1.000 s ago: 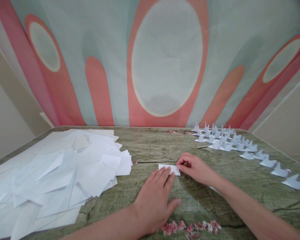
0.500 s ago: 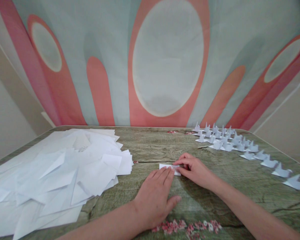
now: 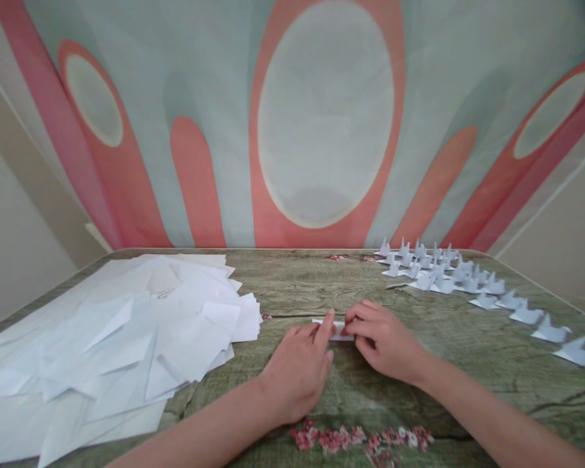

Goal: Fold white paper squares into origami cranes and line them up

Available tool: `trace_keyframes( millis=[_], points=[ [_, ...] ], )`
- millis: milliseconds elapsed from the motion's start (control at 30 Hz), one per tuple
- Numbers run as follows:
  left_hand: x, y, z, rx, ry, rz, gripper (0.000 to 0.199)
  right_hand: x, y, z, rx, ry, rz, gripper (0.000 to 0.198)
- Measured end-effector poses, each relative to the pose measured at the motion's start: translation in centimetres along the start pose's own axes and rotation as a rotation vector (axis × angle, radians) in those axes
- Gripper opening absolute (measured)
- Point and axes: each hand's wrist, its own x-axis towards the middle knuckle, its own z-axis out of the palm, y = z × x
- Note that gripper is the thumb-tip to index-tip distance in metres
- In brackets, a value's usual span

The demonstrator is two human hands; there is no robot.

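Observation:
A small folded strip of white paper (image 3: pixel 338 334) lies on the table in front of me, partly hidden by both hands. My left hand (image 3: pixel 299 367) rests on its left part, fingers closed about it, with the index finger lifted across the strip and the thumb drawn in at the near side. At the right end, my right hand (image 3: pixel 387 341) pinches the paper between thumb and fingers. The fingertips partly cover the folds, so their exact shape cannot be made out.
A heap of loose white paper sheets (image 3: pixel 185 338) spreads over the left side of the wood-patterned table (image 3: pixel 292 279). Several folded paper birds (image 3: pixel 524 314) stand in rows along the right. A patterned backdrop (image 3: pixel 326 117) rises behind the far edge.
My left hand has gone from lying flat with its thumb spread to having the thumb drawn in and index finger raised. My right fingers have curled in closer on the paper's right end.

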Motion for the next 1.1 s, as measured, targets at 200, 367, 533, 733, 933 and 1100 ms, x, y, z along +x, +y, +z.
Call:
trace_keyframes(
  millis=[200, 367, 533, 733, 933, 1100],
  points=[
    [0.2, -0.5, 0.3, -0.082, 0.046, -0.001, 0.054, -0.2, -0.8, 0.3, -0.207, -0.085, -0.124, 0.026],
    [0.2, -0.7, 0.5, -0.096, 0.068, -0.010, 0.052, -0.2, -0.6, 0.7, -0.280, -0.084, -0.193, 0.023],
    [0.1, -0.6, 0.7, 0.008, 0.063, -0.006, 0.050, 0.0, -0.8, 0.6, -0.343, -0.134, -0.192, 0.022],
    [0.2, -0.4, 0.7, 0.098, 0.058, 0.016, 0.049, 0.1, -1.4, -0.2, -0.438, -0.259, -0.155, 0.017],
    [0.2, -0.2, 0.6, 0.157, 0.059, 0.040, 0.045, -0.4, -2.6, -0.9, -0.548, -0.289, -0.071, 0.016],
    [0.0, 0.0, 0.4, 0.168, 0.065, 0.041, 0.041, -0.7, -2.9, -1.2, -0.570, -0.256, -0.015, 0.019]
  ],
)
